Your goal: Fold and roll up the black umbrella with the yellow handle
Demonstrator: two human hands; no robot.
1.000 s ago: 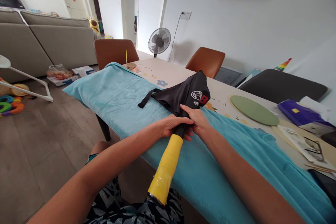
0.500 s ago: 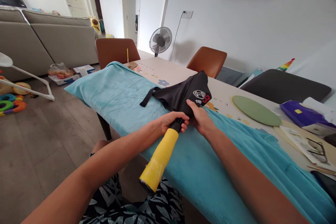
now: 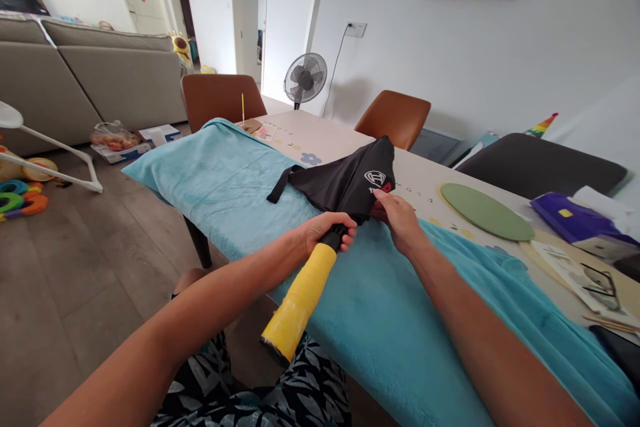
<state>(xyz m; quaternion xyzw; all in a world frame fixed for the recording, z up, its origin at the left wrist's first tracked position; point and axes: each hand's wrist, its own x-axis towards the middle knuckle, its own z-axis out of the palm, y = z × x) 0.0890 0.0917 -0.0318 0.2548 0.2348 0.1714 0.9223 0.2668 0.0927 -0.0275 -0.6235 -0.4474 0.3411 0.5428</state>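
Note:
A black folding umbrella [image 3: 345,180] with a white logo lies over the blue cloth [image 3: 240,193] on the table, its canopy loosely gathered. Its yellow-wrapped handle [image 3: 303,300] points down toward my lap. My left hand [image 3: 330,230] is wrapped round the umbrella at the dark collar just above the handle. On the canopy's right side, my right hand [image 3: 400,217] pinches the black fabric between thumb and fingers, beside the red and white print. A black strap [image 3: 281,185] hangs off the canopy's left side onto the cloth.
Right of the umbrella lie a green oval mat [image 3: 487,211], a purple packet [image 3: 580,217] with white tissue, eyeglasses [image 3: 600,283] and a dark phone [image 3: 617,347]. Brown chairs [image 3: 393,119] and a fan [image 3: 305,78] stand beyond the table [image 3: 340,130]. Colourful toy rings [image 3: 23,200] lie on the floor.
My right hand has slid right and slightly up along the canopy's edge, and part of the print is now more folded. My left hand keeps its hold on the collar.

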